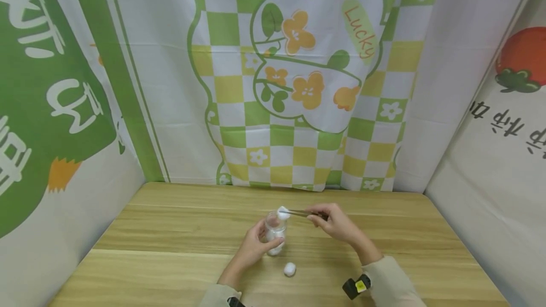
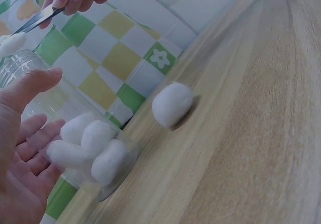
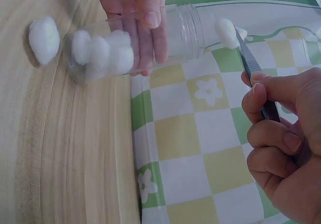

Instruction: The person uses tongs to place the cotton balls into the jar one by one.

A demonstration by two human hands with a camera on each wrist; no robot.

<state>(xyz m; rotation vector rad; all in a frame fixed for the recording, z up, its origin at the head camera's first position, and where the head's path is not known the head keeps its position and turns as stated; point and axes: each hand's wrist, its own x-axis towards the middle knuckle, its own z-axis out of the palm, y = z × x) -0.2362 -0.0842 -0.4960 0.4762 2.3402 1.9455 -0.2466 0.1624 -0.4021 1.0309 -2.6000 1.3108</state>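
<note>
A clear glass jar (image 3: 175, 33) stands upright on the table, its lower part holding several white cotton balls (image 2: 98, 138). My left hand (image 1: 252, 245) grips the jar's side, thumb and fingers curved around it. In my right hand (image 3: 286, 128) are metal tweezers (image 3: 249, 58), pinched between thumb and fingers. Their tips hold one cotton ball (image 1: 283, 212) just above the jar's open mouth. Another cotton ball (image 1: 289, 269) lies on the table, in front of the jar and apart from it.
The wooden table (image 1: 179, 231) runs back to a checked green, yellow and white cloth (image 1: 290, 150). Printed cloth walls (image 1: 482, 193) stand at both sides. A black strap device (image 1: 356, 286) sits on the right wrist.
</note>
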